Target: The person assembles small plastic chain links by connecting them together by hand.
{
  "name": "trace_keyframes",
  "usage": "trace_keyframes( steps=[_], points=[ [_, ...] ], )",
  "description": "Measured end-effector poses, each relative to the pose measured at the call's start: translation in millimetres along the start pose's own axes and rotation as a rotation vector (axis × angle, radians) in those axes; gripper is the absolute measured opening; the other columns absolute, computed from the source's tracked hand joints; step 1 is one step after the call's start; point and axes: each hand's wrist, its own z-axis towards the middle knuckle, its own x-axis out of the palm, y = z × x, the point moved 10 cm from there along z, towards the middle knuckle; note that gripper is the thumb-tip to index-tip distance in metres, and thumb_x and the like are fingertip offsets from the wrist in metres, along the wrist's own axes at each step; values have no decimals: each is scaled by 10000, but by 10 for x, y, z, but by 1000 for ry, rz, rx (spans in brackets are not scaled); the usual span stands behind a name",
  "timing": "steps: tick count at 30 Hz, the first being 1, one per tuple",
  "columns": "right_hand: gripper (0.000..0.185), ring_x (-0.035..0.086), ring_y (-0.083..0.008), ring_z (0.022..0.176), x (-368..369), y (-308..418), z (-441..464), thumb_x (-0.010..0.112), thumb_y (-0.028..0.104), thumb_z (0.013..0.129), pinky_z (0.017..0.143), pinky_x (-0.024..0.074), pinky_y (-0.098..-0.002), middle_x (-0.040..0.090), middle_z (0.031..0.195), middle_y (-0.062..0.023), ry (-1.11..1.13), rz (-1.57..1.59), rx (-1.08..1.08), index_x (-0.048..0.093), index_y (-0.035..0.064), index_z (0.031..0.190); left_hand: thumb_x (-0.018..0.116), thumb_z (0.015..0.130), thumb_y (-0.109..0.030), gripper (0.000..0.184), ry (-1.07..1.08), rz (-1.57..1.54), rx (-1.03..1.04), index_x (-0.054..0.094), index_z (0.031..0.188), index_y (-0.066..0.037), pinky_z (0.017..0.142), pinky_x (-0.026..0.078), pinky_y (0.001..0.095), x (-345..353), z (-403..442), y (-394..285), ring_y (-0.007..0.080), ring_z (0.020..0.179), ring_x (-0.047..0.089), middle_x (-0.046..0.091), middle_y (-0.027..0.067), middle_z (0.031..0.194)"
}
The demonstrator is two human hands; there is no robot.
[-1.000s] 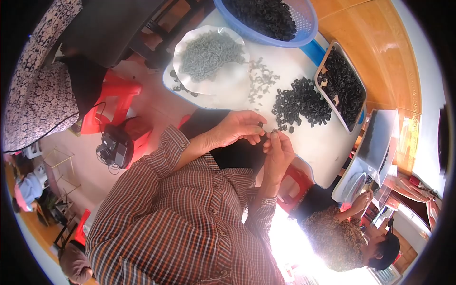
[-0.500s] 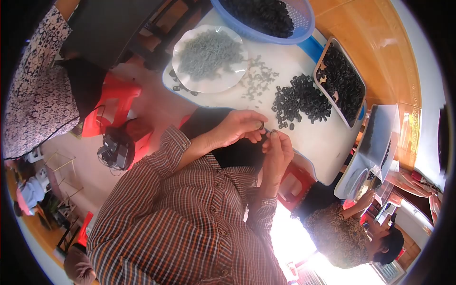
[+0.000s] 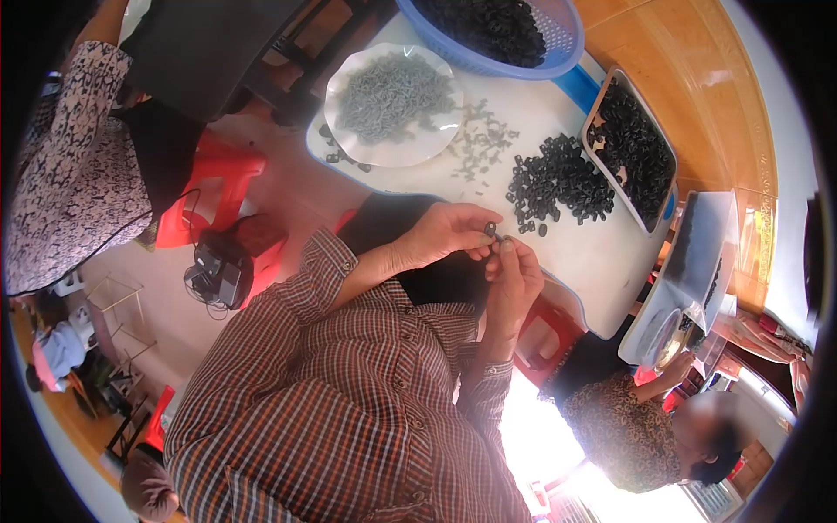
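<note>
My left hand (image 3: pixel 445 235) pinches a small black ring-like piece (image 3: pixel 490 229) between thumb and finger, in front of the table edge. Close against it, my right hand (image 3: pixel 513 277) is closed in a pinch at the piece's lower side; what its fingertips hold is too small to name. Beyond my hands, a pile of black pieces (image 3: pixel 558 181) lies on the white table (image 3: pixel 602 270). Small grey pieces (image 3: pixel 481 139) are scattered to its left. A white wavy-edged plate (image 3: pixel 410 155) holds many more grey pieces.
A blue basket (image 3: pixel 562 30) and a metal-rimmed tray (image 3: pixel 595 159) hold black pieces. Red stools (image 3: pixel 228 179) stand at left. A co-worker (image 3: pixel 623 427) sits at lower right near containers; another person (image 3: pixel 83 174) is at left.
My hands have come closer together, and the black piece shows more clearly between them. The view has shifted slightly. The person at left has an arm raised further into view.
</note>
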Motion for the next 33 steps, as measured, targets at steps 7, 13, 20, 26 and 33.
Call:
trace_keyframes(
  steps=[7, 13, 20, 26, 33],
  points=[
    [138, 531, -53, 594, 26, 65, -42, 607, 106, 922, 513, 402, -175, 659, 836, -64, -1, -56, -51, 610, -20, 979, 612, 897, -17, 300, 7, 2, 14, 589, 1195, 12, 702, 544, 225, -10, -8, -30, 103, 761, 637, 652, 64, 933],
    [134, 532, -56, 596, 26, 68, -62, 608, 99, 919, 517, 409, -177, 661, 837, -65, -11, -61, -33, 613, -21, 979, 606, 912, -49, 276, -26, 47, 19, 594, 1181, 10, 668, 538, 221, -8, -26, -64, 99, 737, 634, 647, 56, 895],
    [138, 536, -60, 599, 20, -14, -57, 611, 93, 916, 513, 411, -179, 663, 841, -64, 22, -30, -7, 623, -27, 984, 573, 958, -183, 242, -52, 64, -29, 637, 1079, 17, 578, 523, 215, -95, -9, 41, 96, 651, 626, 646, 56, 803],
    [128, 535, -59, 589, 28, -14, -73, 616, 88, 910, 501, 407, -176, 665, 836, -61, 18, -76, -7, 628, -20, 979, 580, 955, -197, 252, -90, -34, -48, 635, 1076, 17, 551, 530, 210, -113, -34, 50, 105, 626, 641, 655, 63, 811],
    [122, 538, -60, 587, 39, 30, -75, 616, 79, 907, 498, 404, -172, 666, 827, -60, -11, -72, -38, 634, -23, 972, 624, 909, -76, 318, -15, 39, 53, 582, 1210, 18, 654, 551, 217, -32, -32, -40, 102, 723, 651, 669, 72, 893]
  ],
)
